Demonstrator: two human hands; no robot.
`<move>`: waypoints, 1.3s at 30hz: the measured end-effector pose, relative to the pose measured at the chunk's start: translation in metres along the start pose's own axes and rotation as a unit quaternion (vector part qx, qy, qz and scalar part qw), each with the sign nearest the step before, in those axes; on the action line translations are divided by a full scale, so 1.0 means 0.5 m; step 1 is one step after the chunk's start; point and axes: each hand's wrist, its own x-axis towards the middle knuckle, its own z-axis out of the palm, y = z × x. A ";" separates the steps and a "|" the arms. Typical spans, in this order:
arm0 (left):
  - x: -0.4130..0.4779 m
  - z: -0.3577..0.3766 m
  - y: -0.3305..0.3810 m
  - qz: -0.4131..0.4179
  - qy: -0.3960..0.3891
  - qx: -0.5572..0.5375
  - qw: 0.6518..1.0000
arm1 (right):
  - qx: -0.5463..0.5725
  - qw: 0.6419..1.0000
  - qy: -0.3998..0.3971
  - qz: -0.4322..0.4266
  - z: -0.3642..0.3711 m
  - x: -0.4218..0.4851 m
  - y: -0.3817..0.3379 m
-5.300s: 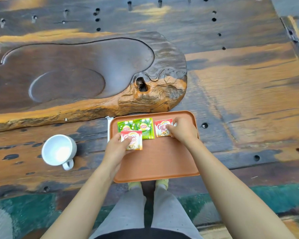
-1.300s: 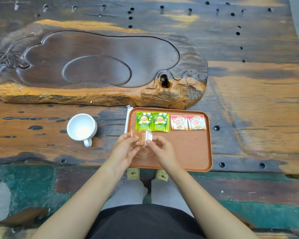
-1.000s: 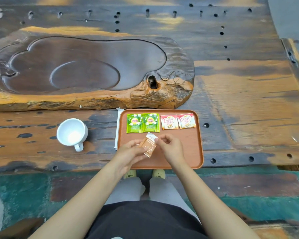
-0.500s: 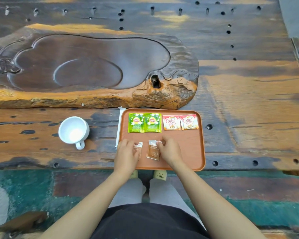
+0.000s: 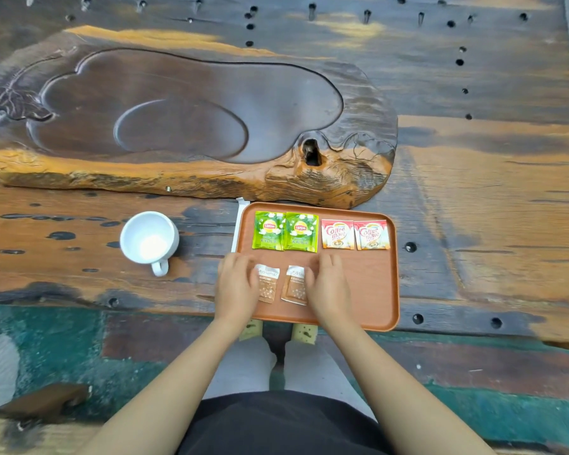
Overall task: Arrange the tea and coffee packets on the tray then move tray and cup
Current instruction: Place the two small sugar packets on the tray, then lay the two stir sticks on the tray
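An orange-brown tray (image 5: 368,290) lies at the table's near edge. Along its far side sit two green tea packets (image 5: 284,231) and two red-and-white coffee creamer packets (image 5: 355,234) in a row. Below them lie two brown packets, one on the left (image 5: 267,284) and one on the right (image 5: 294,285), side by side. My left hand (image 5: 237,285) rests flat on the left brown packet's edge. My right hand (image 5: 327,285) rests flat on the right one's edge. Neither hand grips a packet. A white cup (image 5: 148,239) stands left of the tray.
A large carved wooden tea board (image 5: 184,119) lies beyond the tray and cup. A thin white stick packet (image 5: 237,224) lies along the tray's left rim. The plank table (image 5: 490,192) has several round holes. My legs and the floor are below the table edge.
The brown packets I held above the tray a second ago now lie flat on it side by side. Both hands have lowered and spread beside them.
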 end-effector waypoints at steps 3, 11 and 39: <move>0.041 -0.032 -0.025 -0.080 0.054 -0.012 0.995 | 0.015 1.000 0.016 -0.004 -0.006 -0.008 0.006; 0.093 -0.054 -0.064 -0.097 -0.065 0.024 0.993 | 0.021 0.999 0.034 -0.009 -0.004 -0.035 0.015; 0.130 -0.100 -0.092 -0.186 -0.158 0.123 0.962 | -0.143 0.989 0.028 0.000 0.050 -0.058 0.050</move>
